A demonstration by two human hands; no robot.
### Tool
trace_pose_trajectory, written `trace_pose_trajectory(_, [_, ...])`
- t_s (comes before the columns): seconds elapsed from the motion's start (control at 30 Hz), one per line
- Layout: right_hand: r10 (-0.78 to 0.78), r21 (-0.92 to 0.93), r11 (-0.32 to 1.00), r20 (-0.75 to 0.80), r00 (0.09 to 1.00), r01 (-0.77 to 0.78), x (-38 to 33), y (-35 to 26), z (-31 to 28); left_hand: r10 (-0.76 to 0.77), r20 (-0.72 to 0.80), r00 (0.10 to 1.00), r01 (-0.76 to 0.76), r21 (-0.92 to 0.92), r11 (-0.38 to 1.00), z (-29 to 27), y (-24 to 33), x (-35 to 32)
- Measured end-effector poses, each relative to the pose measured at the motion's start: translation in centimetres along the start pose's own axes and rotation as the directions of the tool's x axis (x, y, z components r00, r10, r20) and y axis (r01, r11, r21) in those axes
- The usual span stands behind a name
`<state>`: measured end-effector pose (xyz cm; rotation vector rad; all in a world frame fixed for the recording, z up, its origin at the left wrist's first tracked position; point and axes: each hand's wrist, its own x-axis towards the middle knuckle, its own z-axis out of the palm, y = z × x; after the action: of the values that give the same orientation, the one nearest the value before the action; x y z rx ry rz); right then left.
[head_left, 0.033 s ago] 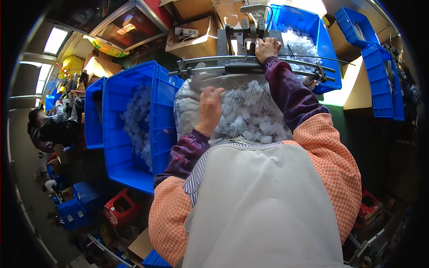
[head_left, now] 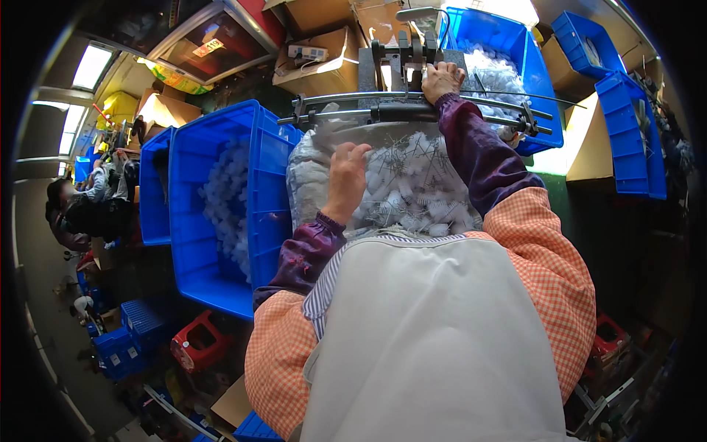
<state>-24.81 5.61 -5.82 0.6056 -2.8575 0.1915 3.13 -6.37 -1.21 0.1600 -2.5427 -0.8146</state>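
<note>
Left hand (head_left: 346,180) half-open, fingers resting in heap of small white parts (head_left: 412,184): light, loose, wiry, best pinched singly. Right hand (head_left: 442,77) curled on machine (head_left: 405,62) ahead.

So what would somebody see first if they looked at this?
Probably the big blue crate on the left, full of small white pieces. Next, in the middle, the clear bag heaped with the same white pieces, where the left hand rests. Farther up, the right hand lies on a grey metal machine with curved rails.
</note>
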Motion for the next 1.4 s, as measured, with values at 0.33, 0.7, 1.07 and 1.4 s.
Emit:
trace_pose_trajectory(0.33, [0.052, 0.094, 0.994, 0.071, 0.996, -0.059, 1.1, 6.9, -0.7, -0.224, 0.011, 0.975, 0.206, -0.438, 0.875, 0.2, -0.5, 0.7])
trace_pose_trajectory(0.7, [0.384, 0.022, 0.923, -0.083, 0.919, -0.384, 0.8, 12.6, -5.2, -0.213, 0.196, 0.957, 0.287, -0.747, 0.599, 1.8, 2.8, 2.1])
trace_pose_trajectory(1.07, [-0.429, 0.795, 0.578, 0.103, 0.897, 0.186, -4.5, 3.8, -5.3, -0.131, 0.124, 0.984, 0.156, -0.231, 0.96, 1.0, 1.4, 2.8])
trace_pose_trajectory(1.4, [-0.159, 0.09, 0.981, -0.115, 0.981, 0.17, 1.3, 5.8, 0.4, -0.269, 0.43, 0.862, 0.128, 0.329, 0.935, 1.4, -4.8, -2.8])
